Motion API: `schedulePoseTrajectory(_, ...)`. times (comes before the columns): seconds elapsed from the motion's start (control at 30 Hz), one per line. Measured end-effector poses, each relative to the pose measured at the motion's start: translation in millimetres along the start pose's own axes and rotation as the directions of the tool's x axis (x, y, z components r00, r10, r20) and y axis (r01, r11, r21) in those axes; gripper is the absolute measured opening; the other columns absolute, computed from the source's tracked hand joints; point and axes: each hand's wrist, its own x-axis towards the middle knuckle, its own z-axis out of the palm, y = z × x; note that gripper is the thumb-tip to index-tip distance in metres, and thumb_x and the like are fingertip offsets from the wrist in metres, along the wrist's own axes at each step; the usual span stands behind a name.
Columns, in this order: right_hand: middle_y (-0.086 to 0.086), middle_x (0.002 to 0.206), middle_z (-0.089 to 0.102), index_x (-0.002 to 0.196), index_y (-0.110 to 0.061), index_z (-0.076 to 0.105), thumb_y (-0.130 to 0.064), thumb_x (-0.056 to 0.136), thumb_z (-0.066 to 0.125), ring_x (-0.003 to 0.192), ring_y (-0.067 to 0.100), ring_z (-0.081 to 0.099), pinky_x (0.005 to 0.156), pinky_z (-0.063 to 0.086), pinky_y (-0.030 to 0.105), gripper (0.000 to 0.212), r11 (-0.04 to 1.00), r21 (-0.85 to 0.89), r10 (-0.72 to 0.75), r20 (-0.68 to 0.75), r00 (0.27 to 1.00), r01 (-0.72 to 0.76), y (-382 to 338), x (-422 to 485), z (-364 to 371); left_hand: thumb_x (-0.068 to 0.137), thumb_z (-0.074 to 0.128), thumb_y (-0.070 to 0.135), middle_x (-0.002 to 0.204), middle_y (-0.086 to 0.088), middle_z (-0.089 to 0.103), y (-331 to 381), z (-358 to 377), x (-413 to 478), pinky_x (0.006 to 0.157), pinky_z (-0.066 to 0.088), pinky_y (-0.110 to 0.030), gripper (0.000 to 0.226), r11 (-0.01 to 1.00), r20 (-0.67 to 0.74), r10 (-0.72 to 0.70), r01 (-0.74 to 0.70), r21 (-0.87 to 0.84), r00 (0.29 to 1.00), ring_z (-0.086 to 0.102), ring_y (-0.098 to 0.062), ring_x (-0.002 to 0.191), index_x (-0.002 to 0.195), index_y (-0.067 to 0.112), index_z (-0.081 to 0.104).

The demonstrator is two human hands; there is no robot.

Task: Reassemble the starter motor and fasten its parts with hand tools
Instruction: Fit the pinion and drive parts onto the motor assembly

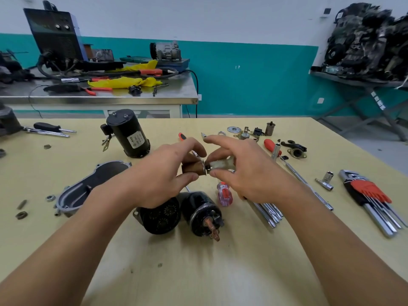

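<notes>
Left of the plunger [191,168], the cover [88,191] lies on the desk [198,272], probably set aside for later fitting. The left hand [163,173] grips the plunger's brown barrel and holds it above the desk, just behind the solenoid [202,215], likely to steady it. The plunger's long axis runs roughly level, its flanged end pointing right. At that end the right hand [247,173] pinches the white fork [220,165], seemingly to hook the two together. Far right of the plunger lie the hex keys [371,195].
</notes>
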Motion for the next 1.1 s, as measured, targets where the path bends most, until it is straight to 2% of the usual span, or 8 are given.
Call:
schedulePoseTrajectory(0.1, -0.014, 0.112, 0.071, 0.144, -0.032, 0.046, -0.022, 0.090, 0.073, 0.097, -0.005, 0.062, 0.077, 0.038, -0.005, 0.061, 1.000, -0.006, 0.030, -0.044, 0.999, -0.031, 1.8, 0.6, -1.8, 0.088, 0.073, 0.017, 0.109, 0.011, 0.072, -2.7, -3.2, 0.2, 0.071, 0.035, 0.001, 0.035, 0.999, -0.072, 0.001, -0.004, -0.033, 0.997, 0.056, 0.018, 0.083, 0.109, 0.034, 0.050)
schedulePoseTrajectory(0.33, -0.016, 0.108, 0.073, 0.143, -0.033, 0.046, -0.026, 0.088, 0.075, 0.105, -0.006, 0.061, 0.088, 0.037, 0.009, 0.062, 0.999, 0.045, 0.024, 0.001, 1.000, -0.024, -0.7, -0.9, -4.7, 0.080, 0.082, 0.019, 0.105, 0.018, 0.071, -4.4, -1.5, 1.1, 0.076, 0.034, 0.002, 0.044, 0.999, -0.147, -0.021, 0.015, -0.036, 0.989, 0.060, 0.006, 0.104, 0.101, 0.040, 0.049)
schedulePoseTrajectory(0.43, -0.013, 0.109, 0.073, 0.143, -0.032, 0.047, -0.024, 0.089, 0.074, 0.105, -0.001, 0.062, 0.096, 0.043, 0.025, 0.062, 0.999, 0.038, 0.014, 0.004, 1.000, -0.014, -1.6, -1.1, -2.6, 0.078, 0.083, 0.020, 0.104, 0.017, 0.072, -3.5, -0.6, 1.6, 0.076, 0.034, 0.001, 0.045, 0.999, -0.152, -0.022, 0.017, -0.040, 0.988, 0.061, 0.005, 0.104, 0.100, 0.040, 0.050)
schedulePoseTrajectory(0.6, -0.012, 0.105, 0.075, 0.133, -0.031, 0.057, -0.021, 0.088, 0.075, 0.100, -0.012, 0.062, 0.083, 0.037, -0.005, 0.049, 0.989, 0.144, -0.012, -0.114, 0.993, 0.028, -1.9, -0.6, 0.8, 0.076, 0.085, 0.021, 0.098, 0.018, 0.072, -2.1, -3.8, 0.0, 0.080, 0.038, -0.008, 0.045, 1.000, -0.170, -0.003, 0.004, 0.006, 0.985, 0.064, 0.003, 0.105, 0.098, 0.047, 0.055)
schedulePoseTrajectory(0.7, -0.014, 0.098, 0.073, 0.123, -0.024, 0.063, -0.013, 0.086, 0.076, 0.095, -0.013, 0.064, 0.078, 0.040, -0.003, 0.040, 0.969, 0.241, -0.011, -0.165, 0.986, 0.051, -4.6, -0.5, 5.9, 0.076, 0.085, 0.022, 0.093, 0.018, 0.069, -3.0, -5.5, -0.2, 0.080, 0.041, -0.017, 0.042, 1.000, -0.181, 0.007, -0.002, 0.025, 0.983, 0.065, -0.002, 0.103, 0.100, 0.045, 0.058)
schedulePoseTrajectory(0.83, -0.015, 0.095, 0.072, 0.103, -0.026, 0.066, -0.008, 0.084, 0.077, 0.094, -0.009, 0.066, 0.078, 0.045, 0.002, 0.028, 0.939, 0.334, 0.012, -0.266, 0.964, 0.081, -11.6, 0.7, 18.9, 0.077, 0.084, 0.025, 0.079, 0.019, 0.067, -8.0, -2.5, 0.6, 0.075, 0.039, -0.022, 0.037, 0.999, -0.169, -0.016, 0.009, -0.039, 0.986, 0.060, 0.005, 0.081, 0.093, 0.040, 0.054)
schedulePoseTrajectory(1.03, -0.001, 0.094, 0.076, 0.095, -0.021, 0.069, -0.002, 0.086, 0.073, 0.094, 0.010, 0.072, 0.089, 0.058, 0.030, 0.022, 0.846, 0.531, 0.142, -0.308, 0.941, 0.046, -14.6, 3.9, 30.5, 0.077, 0.085, 0.019, 0.075, 0.009, 0.075, -7.8, 0.6, 1.0, 0.065, 0.043, -0.021, 0.034, 0.948, -0.189, -0.117, 0.053, -0.313, 0.975, 0.060, -0.001, 0.061, 0.100, 0.024, 0.060)
schedulePoseTrajectory(1.1, -0.004, 0.092, 0.076, 0.095, -0.021, 0.069, -0.001, 0.089, 0.069, 0.093, 0.009, 0.072, 0.087, 0.058, 0.028, 0.021, 0.792, 0.608, 0.197, -0.345, 0.918, 0.058, -15.9, 6.3, 35.5, 0.078, 0.084, 0.017, 0.076, 0.005, 0.076, -1.8, 4.7, 3.6, 0.062, 0.046, -0.022, 0.035, 0.934, -0.236, -0.145, 0.054, -0.353, 0.961, 0.062, -0.003, 0.059, 0.101, 0.023, 0.059)
